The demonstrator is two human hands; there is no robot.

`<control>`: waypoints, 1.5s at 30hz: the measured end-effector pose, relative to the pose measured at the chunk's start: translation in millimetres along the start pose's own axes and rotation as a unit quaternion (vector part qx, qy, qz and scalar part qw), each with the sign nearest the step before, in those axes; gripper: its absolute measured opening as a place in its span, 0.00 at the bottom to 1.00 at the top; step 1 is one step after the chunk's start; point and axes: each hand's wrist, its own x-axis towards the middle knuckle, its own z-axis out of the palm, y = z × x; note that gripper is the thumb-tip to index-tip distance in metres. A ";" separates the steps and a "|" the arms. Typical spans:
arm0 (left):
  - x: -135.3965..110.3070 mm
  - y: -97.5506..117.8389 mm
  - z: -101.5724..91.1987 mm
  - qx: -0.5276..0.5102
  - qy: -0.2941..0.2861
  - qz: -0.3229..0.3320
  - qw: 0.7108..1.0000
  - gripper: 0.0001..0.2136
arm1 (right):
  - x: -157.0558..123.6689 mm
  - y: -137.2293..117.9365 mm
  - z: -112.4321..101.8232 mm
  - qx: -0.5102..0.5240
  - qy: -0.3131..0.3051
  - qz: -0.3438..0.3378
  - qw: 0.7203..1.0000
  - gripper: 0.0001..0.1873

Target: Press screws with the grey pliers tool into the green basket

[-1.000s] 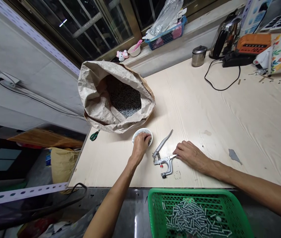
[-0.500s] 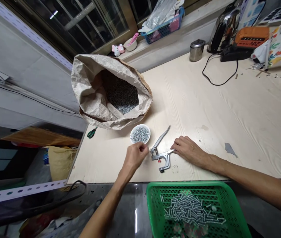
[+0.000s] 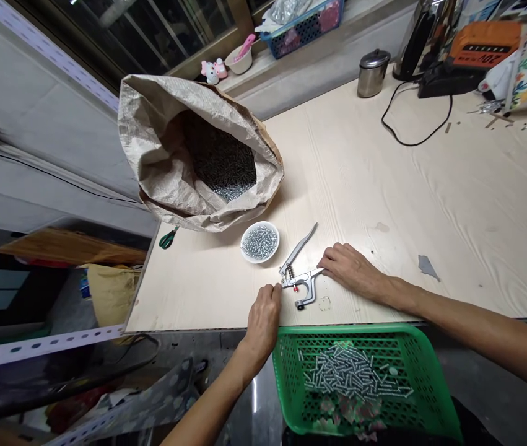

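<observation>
A pair of silver snap-fastener pliers (image 3: 304, 282) lies on the wooden table, its handles spread and a red tip showing in the jaw. The fingers of my right hand (image 3: 349, 272) are closed on the end of its lower handle. My left hand (image 3: 263, 316) is at the table's front edge, fingers curled together, their tips at the hinge end of the pliers. Whatever those fingers hold, if anything, is hidden. Just beyond stands a white bowl (image 3: 260, 242) of small silver screws. In front, below the table edge, a green plastic basket (image 3: 286, 384) holds a heap of longer screw-like pieces.
A large woven sack (image 3: 152, 167) of screws stands open at the back left. Green-handled scissors (image 3: 167, 239) lie near the left edge. Further back are a metal canister (image 3: 373, 74), a black cable (image 3: 412, 144) and an orange box (image 3: 486, 46). A grey scrap (image 3: 428, 267) lies to the right.
My left hand has moved from beside the bowl down toward the table's front edge, to the pliers' hinge end. My right hand stays at the handle. The whole view has shifted slightly.
</observation>
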 end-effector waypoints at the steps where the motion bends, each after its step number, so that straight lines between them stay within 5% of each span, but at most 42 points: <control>1: -0.5 -1.4 0.8 -0.007 0.008 0.001 1.000 0.18 | 0.2 -0.3 -0.2 -0.002 0.001 -0.003 1.000 0.09; 8: -4.9 -9.2 4.0 0.005 0.027 -0.039 0.999 0.13 | 0.7 -1.2 -0.8 -0.006 0.013 -0.016 1.000 0.09; 12: -2.4 -9.5 1.2 -0.132 0.045 -0.061 0.988 0.11 | 0.8 -0.4 0.5 -0.011 0.021 -0.016 1.000 0.10; 14: 1.9 -7.7 -0.1 -0.288 0.037 -0.116 0.950 0.09 | 1.1 0.3 0.9 -0.017 0.029 -0.026 0.999 0.10; 17: 8.2 -0.5 -1.7 -0.525 -0.024 -0.221 0.822 0.15 | 0.7 0.8 0.0 -0.042 0.042 -0.051 0.997 0.11; 20: 10.1 9.0 -3.2 -0.602 -0.038 -0.269 0.751 0.19 | -1.2 -0.2 -3.5 -0.079 0.058 -0.075 0.992 0.15; 36: 16.5 15.1 -5.3 -0.607 -0.057 -0.303 0.732 0.19 | -2.1 -6.0 -13.9 -0.100 0.091 -0.086 0.987 0.17; 42: 21.3 13.3 -10.0 -0.542 -0.067 -0.261 0.796 0.16 | -1.7 -6.4 -13.4 -0.099 0.080 -0.082 0.988 0.17; 45: 26.8 11.1 -14.0 -0.536 -0.114 -0.252 0.797 0.16 | -1.3 -6.0 -12.9 -0.103 0.082 -0.086 0.988 0.17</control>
